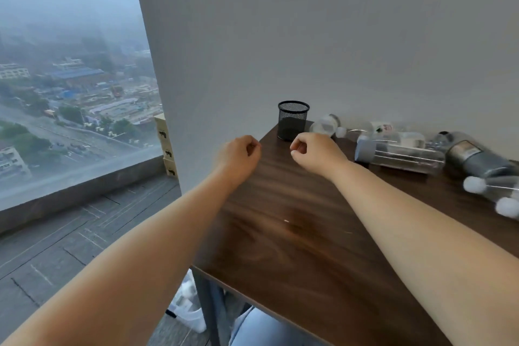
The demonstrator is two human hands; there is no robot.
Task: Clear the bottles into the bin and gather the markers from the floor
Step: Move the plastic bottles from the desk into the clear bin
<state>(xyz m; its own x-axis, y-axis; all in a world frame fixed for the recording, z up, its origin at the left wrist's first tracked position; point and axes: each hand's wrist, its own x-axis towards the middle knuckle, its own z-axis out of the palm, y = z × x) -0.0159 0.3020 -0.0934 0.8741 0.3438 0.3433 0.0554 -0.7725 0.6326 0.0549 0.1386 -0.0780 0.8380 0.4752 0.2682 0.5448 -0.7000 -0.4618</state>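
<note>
Both your hands are loosely curled and holding nothing right now, left hand (240, 156) hovering at the desk's (295, 233) left edge and right hand (316, 153) just in front of the mesh pen cup (293, 120) at the far left corner. The bottles (398, 150) are all lying on their sides along the far edge toward the right, bunched up and touching each other, so I'd go for the nearest clear one with your right hand, around its middle, so the rest don't roll off. The pen cup looks empty from here, though the mesh makes it hard to be sure. I can't spot a proper bin, only something white and plasticky (188, 306) under the desk's near left corner. No markers in sight on the floor either.
</note>
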